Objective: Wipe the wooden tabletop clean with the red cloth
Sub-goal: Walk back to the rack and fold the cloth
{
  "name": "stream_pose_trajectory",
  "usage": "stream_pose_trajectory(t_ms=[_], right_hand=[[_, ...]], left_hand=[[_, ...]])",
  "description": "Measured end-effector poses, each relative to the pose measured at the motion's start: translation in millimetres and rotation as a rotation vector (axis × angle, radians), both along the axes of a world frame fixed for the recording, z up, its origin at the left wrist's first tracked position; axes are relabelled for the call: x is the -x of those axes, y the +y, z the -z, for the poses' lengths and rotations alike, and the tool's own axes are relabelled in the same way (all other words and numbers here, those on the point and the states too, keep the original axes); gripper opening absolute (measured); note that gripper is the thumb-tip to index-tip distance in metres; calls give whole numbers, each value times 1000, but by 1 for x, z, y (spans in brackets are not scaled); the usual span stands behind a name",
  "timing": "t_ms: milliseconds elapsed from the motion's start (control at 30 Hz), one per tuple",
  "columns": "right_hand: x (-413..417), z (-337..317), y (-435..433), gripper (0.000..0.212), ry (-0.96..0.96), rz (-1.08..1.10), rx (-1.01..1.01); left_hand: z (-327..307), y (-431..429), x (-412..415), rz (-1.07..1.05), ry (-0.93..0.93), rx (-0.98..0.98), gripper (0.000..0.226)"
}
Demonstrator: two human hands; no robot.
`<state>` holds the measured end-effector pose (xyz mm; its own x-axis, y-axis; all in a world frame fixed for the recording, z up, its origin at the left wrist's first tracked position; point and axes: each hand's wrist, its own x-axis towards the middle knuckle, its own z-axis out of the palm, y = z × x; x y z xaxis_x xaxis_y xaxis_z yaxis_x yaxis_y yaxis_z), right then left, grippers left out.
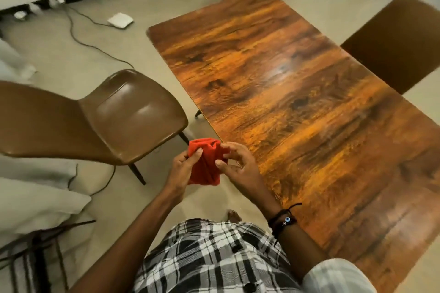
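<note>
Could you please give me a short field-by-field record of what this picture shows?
red cloth: bunched, held in the air beside the table's edge, not on the wood
left grip: fingers curled round the cloth
right grip: thumb and fingers pinch the cloth
wooden tabletop: glossy, cloth not yet on it
brown chair: on the floor, left of the table

Both forearms reach forward from the near side, with the hands close together. The left hand (182,165) grips the cloth (207,164), thumb across it. The right hand (239,164), fingers curled, pinches its right edge.
</note>
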<state>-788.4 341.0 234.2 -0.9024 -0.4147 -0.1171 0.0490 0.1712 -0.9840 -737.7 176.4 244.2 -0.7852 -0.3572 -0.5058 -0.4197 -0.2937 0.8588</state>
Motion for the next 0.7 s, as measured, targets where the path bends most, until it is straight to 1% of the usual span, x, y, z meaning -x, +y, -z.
stream_pose_trajectory(t_ms=[67,133,233,267,333,400,467,533,600,633,700], right_hand=[[12,0,-3,52,-15,-35,-49],[25,-3,-6,60,-56,-131,-49],[41,-14,-14,66,-226,-302,5],[46,-16,-18,69,-233,-371,-20],[56,-20,-23,70,-173,-491,-87],[63,-27,-32,67,-161,-604,-101],[66,-38,-42,60,-120,-727,-122],[66,-48,-56,46,-63,-845,-156],[61,-55,-75,28,-13,-978,-169],[57,-56,-85,21,21,-1027,-169],[49,-59,-105,14,73,-1045,-125]], left_hand=[[-1,-4,-6,-47,4,-36,19],[-5,-5,-11,-88,37,-40,20],[-11,-6,-17,-181,70,-42,21],[-14,-6,-20,-214,80,-37,22],[-16,-9,-26,-272,92,-17,26],[-19,-13,-35,-341,105,4,23],[-24,-16,-44,-394,149,38,17],[-31,-20,-53,-420,178,92,27],[-34,-28,-66,-462,201,109,24],[-35,-31,-72,-480,213,107,27],[-40,-36,-84,-547,242,92,36]])
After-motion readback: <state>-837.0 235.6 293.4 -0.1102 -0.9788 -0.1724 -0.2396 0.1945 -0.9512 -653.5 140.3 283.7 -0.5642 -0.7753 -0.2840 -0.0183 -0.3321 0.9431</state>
